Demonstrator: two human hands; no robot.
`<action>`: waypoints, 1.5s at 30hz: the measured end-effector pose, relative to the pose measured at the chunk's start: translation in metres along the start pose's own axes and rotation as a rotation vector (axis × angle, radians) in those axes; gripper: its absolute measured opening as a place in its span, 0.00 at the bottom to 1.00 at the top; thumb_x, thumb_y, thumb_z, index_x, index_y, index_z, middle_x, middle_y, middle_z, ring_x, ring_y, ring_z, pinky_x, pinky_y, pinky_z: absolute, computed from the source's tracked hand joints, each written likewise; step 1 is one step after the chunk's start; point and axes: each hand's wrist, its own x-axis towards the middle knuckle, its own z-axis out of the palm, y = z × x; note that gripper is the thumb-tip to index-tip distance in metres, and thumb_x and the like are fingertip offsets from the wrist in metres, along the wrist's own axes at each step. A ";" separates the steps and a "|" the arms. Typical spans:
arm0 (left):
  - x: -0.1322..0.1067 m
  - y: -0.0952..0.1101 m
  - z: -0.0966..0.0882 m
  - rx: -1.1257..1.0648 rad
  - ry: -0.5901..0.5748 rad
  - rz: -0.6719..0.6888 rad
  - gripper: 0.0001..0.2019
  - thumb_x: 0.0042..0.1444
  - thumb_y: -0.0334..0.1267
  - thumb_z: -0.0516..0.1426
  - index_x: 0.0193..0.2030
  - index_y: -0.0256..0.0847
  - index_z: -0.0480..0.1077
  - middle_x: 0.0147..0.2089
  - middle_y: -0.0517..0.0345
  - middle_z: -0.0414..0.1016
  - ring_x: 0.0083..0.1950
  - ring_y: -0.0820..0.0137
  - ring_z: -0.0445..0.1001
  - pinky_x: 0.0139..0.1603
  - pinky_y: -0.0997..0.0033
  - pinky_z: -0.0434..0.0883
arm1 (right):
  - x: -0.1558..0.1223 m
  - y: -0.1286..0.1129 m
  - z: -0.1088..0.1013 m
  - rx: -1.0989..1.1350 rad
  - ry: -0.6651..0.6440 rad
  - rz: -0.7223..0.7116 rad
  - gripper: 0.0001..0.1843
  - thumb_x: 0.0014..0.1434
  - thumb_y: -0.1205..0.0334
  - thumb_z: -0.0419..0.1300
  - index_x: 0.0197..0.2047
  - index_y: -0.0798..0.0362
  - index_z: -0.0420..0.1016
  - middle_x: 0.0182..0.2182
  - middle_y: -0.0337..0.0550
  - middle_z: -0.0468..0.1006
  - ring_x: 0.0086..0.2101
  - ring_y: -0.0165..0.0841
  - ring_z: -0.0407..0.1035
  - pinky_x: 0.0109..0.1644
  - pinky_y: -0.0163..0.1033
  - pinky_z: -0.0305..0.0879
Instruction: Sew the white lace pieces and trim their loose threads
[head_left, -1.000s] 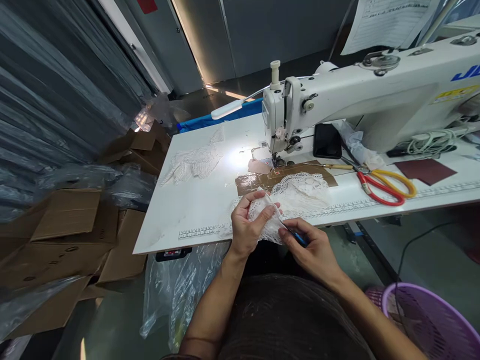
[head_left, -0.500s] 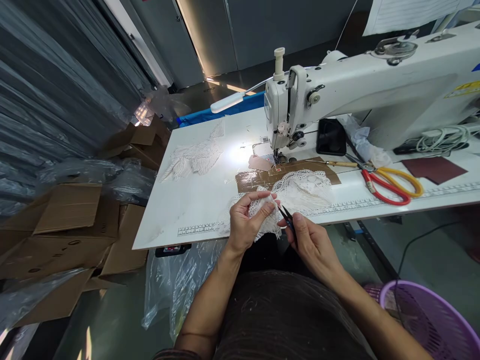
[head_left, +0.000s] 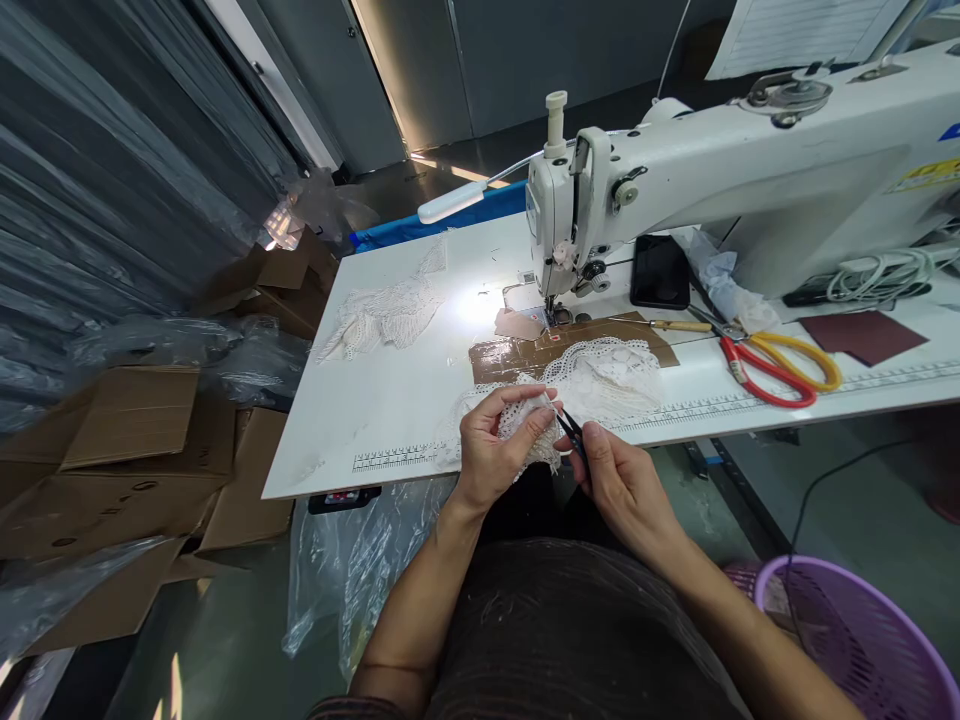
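Observation:
My left hand (head_left: 495,440) pinches a piece of white lace fabric (head_left: 541,455) at the front edge of the table. In my right hand (head_left: 619,480) is a small pair of black thread snips (head_left: 574,430), its blades pointing up and left, close to the lace by my left fingertips. Whether the blades touch the lace I cannot tell. More white lace (head_left: 611,380) lies bunched on the tabletop just beyond my hands. The sewing machine (head_left: 555,220) stands behind it, needle end toward me.
Red-and-yellow-handled scissors (head_left: 780,370), a wooden-handled tool (head_left: 679,325) and a black phone-like slab (head_left: 660,272) lie right on the table (head_left: 315,440). Another lace piece (head_left: 394,310) is at left. Cardboard boxes (head_left: 135,480) stand left; a purple basket (head_left: 847,620) sits lower right.
The snips have shifted very slightly toward the lace. My left hand keeps its pinch, and the whole view has moved a little.

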 end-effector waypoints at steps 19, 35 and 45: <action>-0.006 0.003 0.001 0.104 -0.016 0.043 0.11 0.53 0.35 0.66 0.45 0.42 0.78 0.42 0.54 0.83 0.45 0.65 0.81 0.53 0.63 0.76 | 0.006 -0.002 0.010 0.145 0.059 0.007 0.28 0.65 0.38 0.51 0.28 0.54 0.71 0.20 0.34 0.58 0.22 0.27 0.49 0.25 0.34 0.50; -0.007 0.000 0.001 0.167 -0.063 0.088 0.12 0.54 0.32 0.65 0.46 0.43 0.78 0.44 0.54 0.83 0.47 0.66 0.80 0.53 0.65 0.75 | 0.005 0.003 0.008 0.229 0.029 0.103 0.30 0.61 0.34 0.53 0.29 0.54 0.71 0.20 0.34 0.59 0.21 0.27 0.50 0.24 0.34 0.49; -0.007 -0.002 0.001 0.184 -0.075 0.099 0.13 0.54 0.32 0.65 0.46 0.44 0.78 0.44 0.55 0.83 0.46 0.65 0.80 0.53 0.64 0.75 | 0.007 0.005 0.013 0.175 0.087 0.053 0.30 0.62 0.34 0.52 0.25 0.52 0.67 0.18 0.33 0.55 0.21 0.27 0.48 0.24 0.34 0.51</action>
